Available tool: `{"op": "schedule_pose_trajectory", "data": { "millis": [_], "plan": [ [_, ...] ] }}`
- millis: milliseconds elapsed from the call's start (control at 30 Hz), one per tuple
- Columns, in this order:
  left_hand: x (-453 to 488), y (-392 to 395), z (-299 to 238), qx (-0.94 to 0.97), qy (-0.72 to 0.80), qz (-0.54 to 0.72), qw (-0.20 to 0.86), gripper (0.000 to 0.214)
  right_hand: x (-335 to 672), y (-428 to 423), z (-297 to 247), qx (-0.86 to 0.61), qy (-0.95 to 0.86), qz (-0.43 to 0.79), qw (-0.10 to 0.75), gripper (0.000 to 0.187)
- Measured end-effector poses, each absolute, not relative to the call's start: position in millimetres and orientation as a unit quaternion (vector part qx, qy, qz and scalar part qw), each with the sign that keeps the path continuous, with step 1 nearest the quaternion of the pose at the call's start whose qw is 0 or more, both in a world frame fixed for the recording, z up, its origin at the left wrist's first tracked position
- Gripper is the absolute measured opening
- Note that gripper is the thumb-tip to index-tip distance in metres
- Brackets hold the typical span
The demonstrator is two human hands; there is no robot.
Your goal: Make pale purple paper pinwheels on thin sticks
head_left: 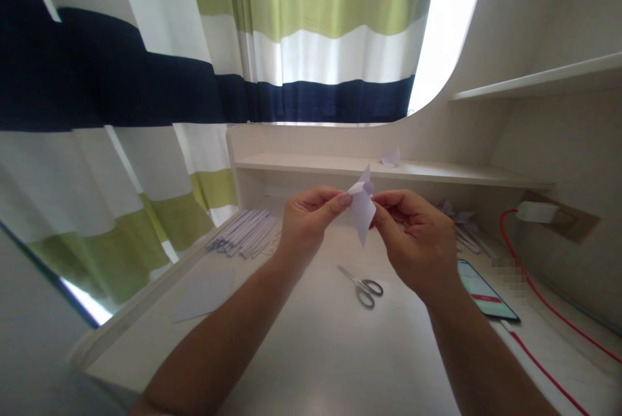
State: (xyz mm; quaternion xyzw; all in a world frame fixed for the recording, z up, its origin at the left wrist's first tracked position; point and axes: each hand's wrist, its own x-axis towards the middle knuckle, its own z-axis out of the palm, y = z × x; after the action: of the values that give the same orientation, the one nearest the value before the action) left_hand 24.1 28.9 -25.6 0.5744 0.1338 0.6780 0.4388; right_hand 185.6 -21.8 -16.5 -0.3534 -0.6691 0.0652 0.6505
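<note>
A white folded paper pinwheel [363,208] is held up over the desk, its pointed blades sticking up and down. My left hand [315,208] pinches its left side between thumb and forefinger. On the other side, my right hand [413,228] has its fingers closed at the pinwheel's right edge. A small red spot shows by the right fingertips; what it is I cannot make out. Below the hands, scissors [362,288] with grey handles lie on the desk, apart from both hands.
Several thin white paper sticks [245,231] lie at the left, near a flat sheet of paper [204,296]. Another folded paper piece [391,158] stands on the shelf [311,162]. At the right are a phone [487,293], a red cable [544,296] and a white charger [537,212].
</note>
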Motion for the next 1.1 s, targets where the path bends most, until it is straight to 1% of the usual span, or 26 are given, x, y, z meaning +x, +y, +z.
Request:
{"op": "schedule_pose_trajectory", "data": {
  "millis": [133, 300, 500, 733, 867, 1100],
  "plan": [
    [23.3, 28.1, -24.5, 0.585, 0.138, 0.678, 0.423, 0.013, 185.4, -23.4, -14.5, -0.354, -0.671, 0.062, 0.648, 0.009],
    [21.3, 27.0, -22.8, 0.613, 0.15, 0.655, 0.416, 0.015, 187.0, -25.5, -11.9, -0.359, -0.682, 0.068, 0.634, 0.021],
    [17.7, 28.7, -21.4, 0.625, 0.134, 0.643, 0.422, 0.016, 189.7, -25.1, -11.8, -0.348, -0.681, 0.114, 0.634, 0.013],
    [14.7, 28.1, -18.2, 0.644, 0.148, 0.634, 0.401, 0.019, 191.3, -19.7, -15.2, -0.351, -0.673, 0.16, 0.631, 0.012],
    [13.8, 23.4, -14.5, 0.652, 0.168, 0.633, 0.382, 0.019, 193.3, -18.8, -15.4, -0.359, -0.676, 0.157, 0.624, 0.011],
    [11.3, 20.9, -10.5, 0.68, 0.185, 0.617, 0.35, 0.021, 196.2, -21.1, -12.6, -0.398, -0.693, 0.127, 0.587, 0.027]
  ]
}}
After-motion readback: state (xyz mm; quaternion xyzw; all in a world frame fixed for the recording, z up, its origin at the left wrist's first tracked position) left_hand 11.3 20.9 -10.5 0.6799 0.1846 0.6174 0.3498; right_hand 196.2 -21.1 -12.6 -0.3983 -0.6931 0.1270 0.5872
